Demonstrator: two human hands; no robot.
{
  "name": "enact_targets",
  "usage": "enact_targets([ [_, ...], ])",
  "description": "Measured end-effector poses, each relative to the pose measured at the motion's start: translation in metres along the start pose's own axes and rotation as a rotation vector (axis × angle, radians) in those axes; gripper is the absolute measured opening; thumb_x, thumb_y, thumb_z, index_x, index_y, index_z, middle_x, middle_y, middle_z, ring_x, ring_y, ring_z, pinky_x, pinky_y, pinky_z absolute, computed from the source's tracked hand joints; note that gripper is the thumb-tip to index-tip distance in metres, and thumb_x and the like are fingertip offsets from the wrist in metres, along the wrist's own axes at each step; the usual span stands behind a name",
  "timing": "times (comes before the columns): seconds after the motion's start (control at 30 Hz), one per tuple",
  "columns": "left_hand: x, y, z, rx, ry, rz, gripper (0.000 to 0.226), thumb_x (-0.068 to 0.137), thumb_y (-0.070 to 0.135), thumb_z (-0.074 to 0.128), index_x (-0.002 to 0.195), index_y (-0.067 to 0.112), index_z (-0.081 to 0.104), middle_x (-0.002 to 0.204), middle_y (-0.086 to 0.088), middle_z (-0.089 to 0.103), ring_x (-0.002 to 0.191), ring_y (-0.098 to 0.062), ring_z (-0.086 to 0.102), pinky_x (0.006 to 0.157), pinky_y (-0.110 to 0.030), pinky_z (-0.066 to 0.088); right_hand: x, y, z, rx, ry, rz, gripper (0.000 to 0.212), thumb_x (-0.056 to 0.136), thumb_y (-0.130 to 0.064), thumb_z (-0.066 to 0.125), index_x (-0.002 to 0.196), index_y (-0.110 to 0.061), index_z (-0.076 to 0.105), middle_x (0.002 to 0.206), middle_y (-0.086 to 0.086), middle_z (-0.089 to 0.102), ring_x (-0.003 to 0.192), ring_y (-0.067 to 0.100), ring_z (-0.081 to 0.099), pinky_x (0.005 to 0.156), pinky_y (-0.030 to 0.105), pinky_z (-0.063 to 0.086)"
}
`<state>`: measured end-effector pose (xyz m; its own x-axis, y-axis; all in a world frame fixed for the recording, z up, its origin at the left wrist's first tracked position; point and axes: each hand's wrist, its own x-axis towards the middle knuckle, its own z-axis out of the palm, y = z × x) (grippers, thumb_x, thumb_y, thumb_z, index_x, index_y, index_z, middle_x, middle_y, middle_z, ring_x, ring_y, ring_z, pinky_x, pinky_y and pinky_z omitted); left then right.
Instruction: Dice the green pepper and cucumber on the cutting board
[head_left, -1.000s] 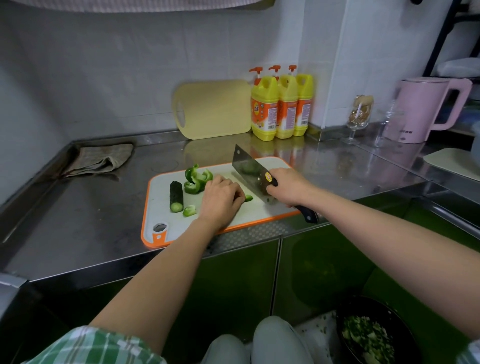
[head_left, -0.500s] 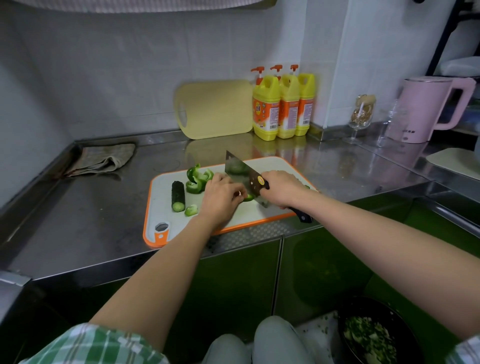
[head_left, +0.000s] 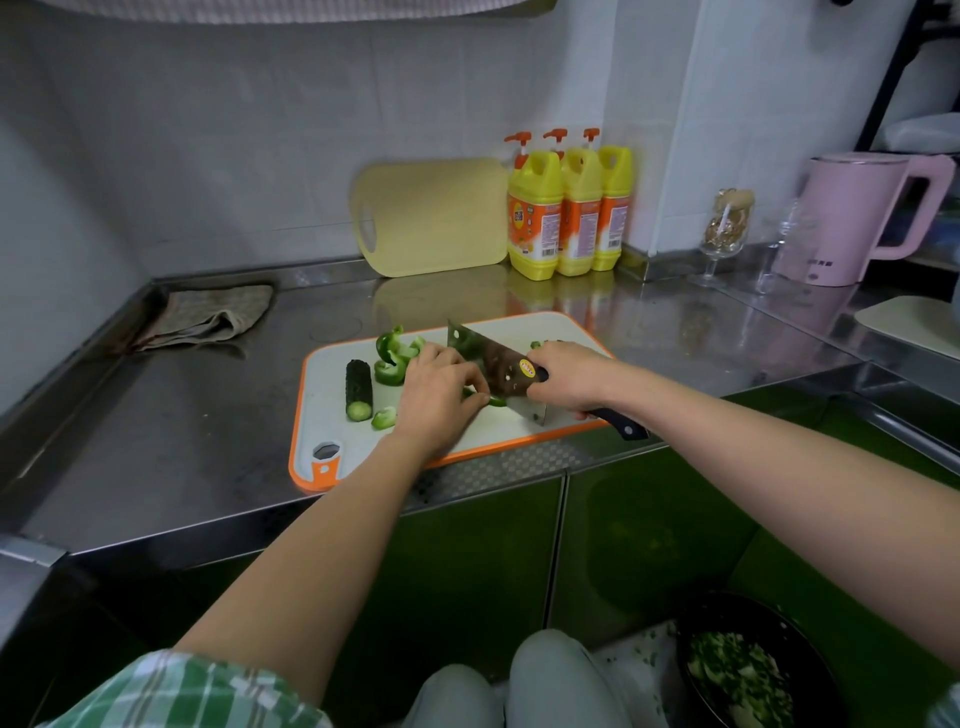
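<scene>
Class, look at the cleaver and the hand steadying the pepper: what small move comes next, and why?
Probably raise the cleaver slightly and cut nearer the left hand: the blade is down at the cutting board, beside the pepper strip held under that hand's fingertips, and the right hand holds the cleaver.

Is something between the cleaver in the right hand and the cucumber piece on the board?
Yes. The left hand, holding down a pepper strip, lies between the cleaver and the cucumber; cut pepper pieces lie there too.
</scene>
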<state>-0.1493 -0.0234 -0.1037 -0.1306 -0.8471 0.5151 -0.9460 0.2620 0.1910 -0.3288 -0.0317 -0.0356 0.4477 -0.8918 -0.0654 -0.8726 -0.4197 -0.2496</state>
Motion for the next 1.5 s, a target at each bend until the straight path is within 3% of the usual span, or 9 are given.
enact_targets([
  [0.17, -0.002, 0.001, 0.000, -0.015, -0.009, 0.004, 0.008, 0.085, 0.029, 0.064, 0.084, 0.023, 0.070, 0.091, 0.001, 0.066, 0.096, -0.024, 0.047, 0.079, -0.037, 0.037, 0.004, -0.002, 0.014, 0.080, 0.131, 0.060, 0.020, 0.092, -0.013, 0.049, 0.072, -0.018, 0.044, 0.072, 0.006, 0.054, 0.051, 0.023, 0.057, 0.044, 0.027, 0.044],
  [0.27, -0.001, 0.003, 0.000, -0.016, -0.039, -0.021, 0.011, 0.087, 0.030, 0.062, 0.090, 0.023, 0.070, 0.090, 0.001, 0.067, 0.096, -0.023, 0.047, 0.080, -0.037, 0.039, 0.005, 0.001, 0.014, 0.133, 0.214, 0.104, 0.007, 0.090, -0.012, 0.046, 0.085, -0.013, 0.050, 0.078, 0.010, 0.059, 0.050, 0.024, 0.059, 0.047, 0.030, 0.047],
  [0.47, 0.000, 0.006, 0.003, -0.057, 0.010, -0.082, 0.011, 0.083, 0.030, 0.067, 0.080, 0.021, 0.071, 0.078, 0.000, 0.067, 0.092, -0.023, 0.046, 0.078, -0.037, 0.039, -0.006, -0.002, -0.001, 0.145, 0.084, 0.082, 0.006, 0.090, -0.008, 0.046, 0.085, -0.010, 0.050, 0.072, 0.010, 0.055, 0.044, 0.022, 0.055, 0.037, 0.021, 0.039],
  [0.6, -0.002, 0.007, 0.003, -0.073, 0.003, -0.090, 0.010, 0.083, 0.029, 0.067, 0.079, 0.020, 0.071, 0.078, -0.001, 0.068, 0.091, -0.024, 0.046, 0.076, -0.037, 0.039, -0.002, -0.007, 0.009, 0.069, 0.044, 0.118, 0.016, 0.088, -0.009, 0.047, 0.073, -0.014, 0.045, 0.067, 0.010, 0.057, 0.047, 0.021, 0.056, 0.042, 0.022, 0.036],
  [0.8, -0.006, 0.003, -0.005, -0.023, 0.000, -0.106, 0.016, 0.080, 0.030, 0.062, 0.092, 0.023, 0.071, 0.083, 0.003, 0.068, 0.096, -0.023, 0.046, 0.079, -0.035, 0.036, 0.007, -0.006, 0.015, 0.193, 0.138, 0.172, 0.004, 0.091, -0.009, 0.045, 0.091, -0.009, 0.049, 0.079, 0.012, 0.058, 0.050, 0.025, 0.059, 0.045, 0.026, 0.044],
  [0.9, -0.007, 0.001, -0.007, 0.036, -0.002, -0.114, 0.015, 0.082, 0.031, 0.059, 0.082, 0.019, 0.070, 0.083, -0.003, 0.068, 0.097, -0.026, 0.046, 0.075, -0.035, 0.033, -0.001, -0.008, 0.008, 0.235, 0.117, 0.135, 0.005, 0.092, -0.008, 0.045, 0.088, -0.009, 0.048, 0.081, 0.015, 0.058, 0.051, 0.027, 0.059, 0.044, 0.027, 0.044],
  [1.1, -0.006, 0.006, -0.001, 0.038, 0.008, -0.122, 0.021, 0.084, 0.030, 0.059, 0.073, 0.016, 0.070, 0.076, -0.004, 0.069, 0.093, -0.026, 0.046, 0.071, -0.033, 0.029, 0.001, -0.013, 0.012, 0.082, 0.062, 0.163, 0.004, 0.091, -0.011, 0.045, 0.088, -0.011, 0.049, 0.078, 0.011, 0.059, 0.046, 0.019, 0.057, 0.043, 0.023, 0.039],
  [1.3, -0.005, 0.006, -0.001, 0.036, -0.009, -0.115, 0.019, 0.084, 0.033, 0.062, 0.080, 0.019, 0.073, 0.081, -0.003, 0.070, 0.096, -0.026, 0.045, 0.074, -0.035, 0.033, 0.008, -0.014, 0.017, 0.132, 0.121, 0.214, 0.008, 0.092, -0.009, 0.044, 0.097, -0.009, 0.050, 0.077, 0.010, 0.058, 0.051, 0.021, 0.059, 0.047, 0.027, 0.046],
  [1.5, -0.005, 0.008, -0.003, 0.005, -0.026, -0.099, 0.018, 0.084, 0.034, 0.063, 0.081, 0.020, 0.074, 0.082, 0.000, 0.069, 0.097, -0.024, 0.045, 0.076, -0.035, 0.033, 0.005, -0.013, 0.006, 0.057, 0.035, 0.223, 0.019, 0.089, -0.006, 0.045, 0.104, -0.003, 0.057, 0.087, 0.018, 0.069, 0.054, 0.027, 0.063, 0.051, 0.029, 0.052],
])
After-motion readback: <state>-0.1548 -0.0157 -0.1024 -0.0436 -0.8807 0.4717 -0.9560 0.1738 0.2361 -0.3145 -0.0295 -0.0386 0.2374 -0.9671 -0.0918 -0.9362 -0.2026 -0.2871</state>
